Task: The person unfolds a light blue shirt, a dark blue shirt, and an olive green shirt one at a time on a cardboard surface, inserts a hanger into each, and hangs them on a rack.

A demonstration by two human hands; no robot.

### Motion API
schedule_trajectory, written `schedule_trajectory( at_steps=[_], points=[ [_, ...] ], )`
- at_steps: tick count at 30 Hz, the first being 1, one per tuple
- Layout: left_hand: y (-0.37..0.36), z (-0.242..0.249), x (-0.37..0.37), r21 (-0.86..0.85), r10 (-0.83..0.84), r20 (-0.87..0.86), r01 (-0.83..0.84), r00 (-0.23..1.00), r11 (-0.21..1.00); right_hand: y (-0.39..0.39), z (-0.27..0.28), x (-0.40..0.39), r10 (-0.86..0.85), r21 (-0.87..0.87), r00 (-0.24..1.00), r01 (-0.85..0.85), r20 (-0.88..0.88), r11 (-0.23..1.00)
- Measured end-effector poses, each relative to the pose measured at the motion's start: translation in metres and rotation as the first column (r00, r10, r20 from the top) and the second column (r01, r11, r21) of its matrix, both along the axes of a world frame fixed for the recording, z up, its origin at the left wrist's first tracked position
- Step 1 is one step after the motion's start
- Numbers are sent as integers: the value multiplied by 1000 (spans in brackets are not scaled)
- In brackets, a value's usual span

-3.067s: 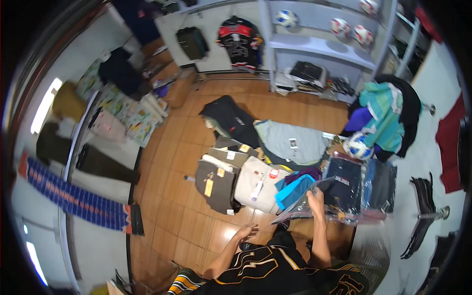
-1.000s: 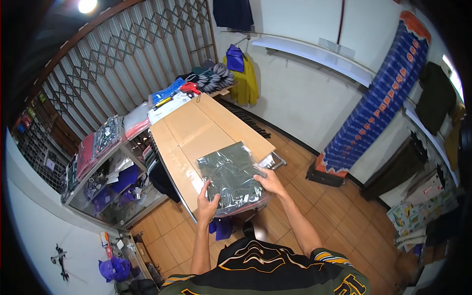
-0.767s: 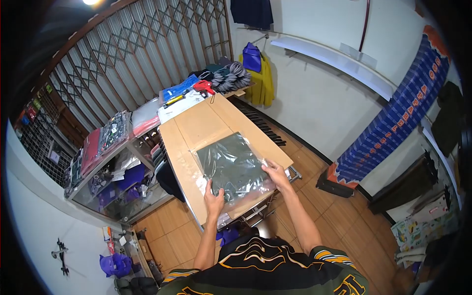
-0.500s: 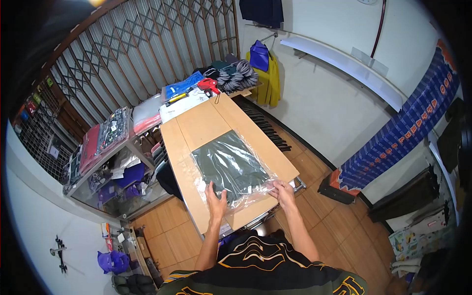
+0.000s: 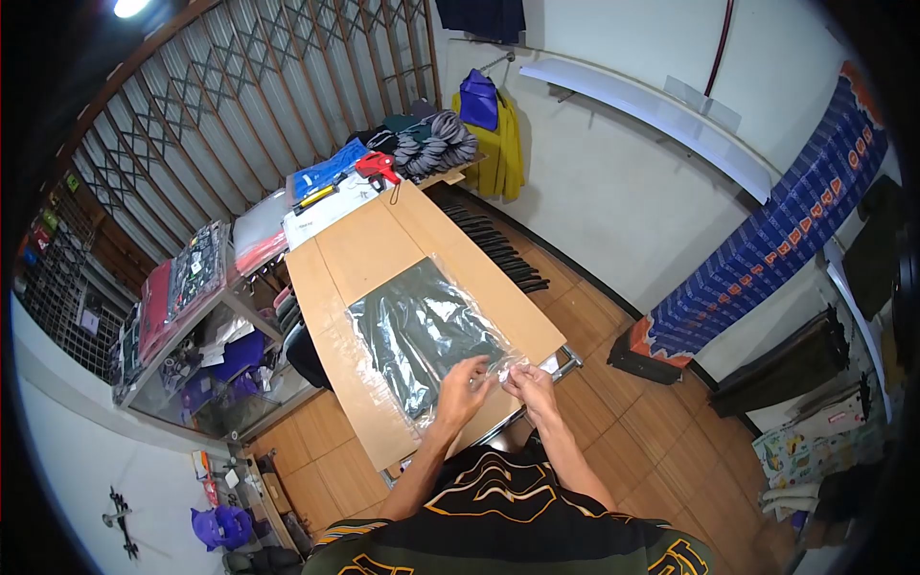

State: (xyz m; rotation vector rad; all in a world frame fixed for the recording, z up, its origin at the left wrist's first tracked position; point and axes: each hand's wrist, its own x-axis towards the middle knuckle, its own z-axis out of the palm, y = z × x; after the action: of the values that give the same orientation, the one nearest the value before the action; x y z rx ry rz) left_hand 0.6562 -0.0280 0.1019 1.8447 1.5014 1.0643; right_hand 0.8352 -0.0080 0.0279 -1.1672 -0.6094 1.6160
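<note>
A folded dark green garment lies inside a clear plastic bag on the cardboard-topped table. At the bag's near right corner, my right hand pinches the crumpled plastic edge. My left hand is close beside it, over the near edge of the bag, its fingers curled around the plastic near the same corner. What exactly lies between the left fingertips is hard to make out.
A red tape dispenser, a yellow cutter and papers lie at the table's far end. Beyond are grey bundled items. A glass display case stands left; a blue printed column stands right.
My left hand has moved right, from the bag's near left side to its near right corner. The right hand has shifted slightly left. The whole view has turned a little.
</note>
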Motion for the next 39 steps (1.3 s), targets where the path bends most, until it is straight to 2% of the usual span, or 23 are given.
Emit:
schedule_trajectory(
  at_steps=[3,4,7,10,13,22,25,31,34,37,39],
  points=[
    [10,-7,18,-1,-65,47,66,997,998,0,-4,-2,-15,16,1000,15,7,1000],
    [13,-7,20,-29,-76,36,77,996,997,0,-5,-2,-8,9,998,8,60,1000],
    [16,-8,21,-89,-107,102,117,989,989,-1,-3,-4,-41,-6,998,41,38,999],
    [14,-4,20,-144,-83,119,100,989,985,-4,2,-5,-40,17,997,39,64,999],
    [16,-11,17,-143,-68,146,89,987,986,-6,-6,-4,24,120,995,-36,98,992],
    [25,-6,10,-174,-82,169,112,982,978,-11,-6,-4,86,211,983,-119,160,970],
    [26,-5,11,-105,-103,146,119,984,987,-10,-8,-5,89,216,976,-132,199,967],
    [29,-13,17,-73,-41,153,53,987,996,-8,-2,-4,106,240,949,-182,296,954],
    [48,-12,3,61,142,104,-148,984,987,-10,-11,-2,100,259,956,-174,276,950],
    [57,6,-5,90,35,152,-49,988,995,-8,-15,-7,62,224,906,-169,419,960],
    [51,12,-2,10,-34,147,33,989,999,-6,-9,-11,23,219,944,-100,329,971]
  ],
)
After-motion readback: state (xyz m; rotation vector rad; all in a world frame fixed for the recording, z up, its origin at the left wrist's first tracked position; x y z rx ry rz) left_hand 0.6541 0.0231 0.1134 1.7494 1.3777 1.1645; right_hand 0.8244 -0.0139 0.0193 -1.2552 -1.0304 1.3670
